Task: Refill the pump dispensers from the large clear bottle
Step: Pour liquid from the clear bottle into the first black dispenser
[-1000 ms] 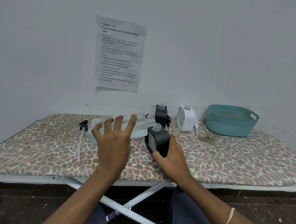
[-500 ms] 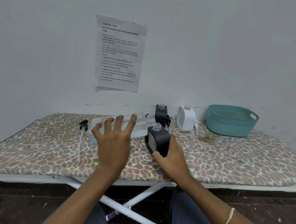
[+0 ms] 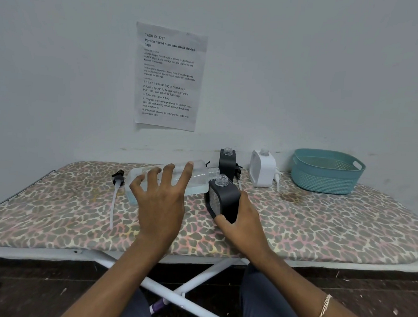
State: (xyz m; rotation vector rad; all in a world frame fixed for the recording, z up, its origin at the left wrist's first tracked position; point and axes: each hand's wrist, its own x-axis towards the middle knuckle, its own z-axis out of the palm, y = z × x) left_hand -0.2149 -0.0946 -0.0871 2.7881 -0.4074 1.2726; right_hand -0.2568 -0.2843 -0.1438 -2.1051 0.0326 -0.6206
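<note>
On ironing board [image 3: 321,226], L hand [image 3: 161,204] fingers [image 3: 169,174] lie spread over lrg clear bottle [image 3: 199,176], R hand [image 3: 244,225] fingers curl round blk dispenser [image 3: 225,199].

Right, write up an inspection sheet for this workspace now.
Surface: leopard-print padded ironing board, brownish stain towards the right.
Job's things: large clear plastic bottle tipped sideways, open neck by the near black square dispenser, which is uncapped and tilted; second black square dispenser and white square dispenser uncapped at the back; black pump head with white tube lying at left.
Clutter: teal perforated plastic basket at far right.
Hands: left hand spread across the bottle, grip unclear; right hand grips the near dispenser.
Cables: nothing seen.
Surroundings: printed paper sheet on grey wall; white crossed legs under the board.
</note>
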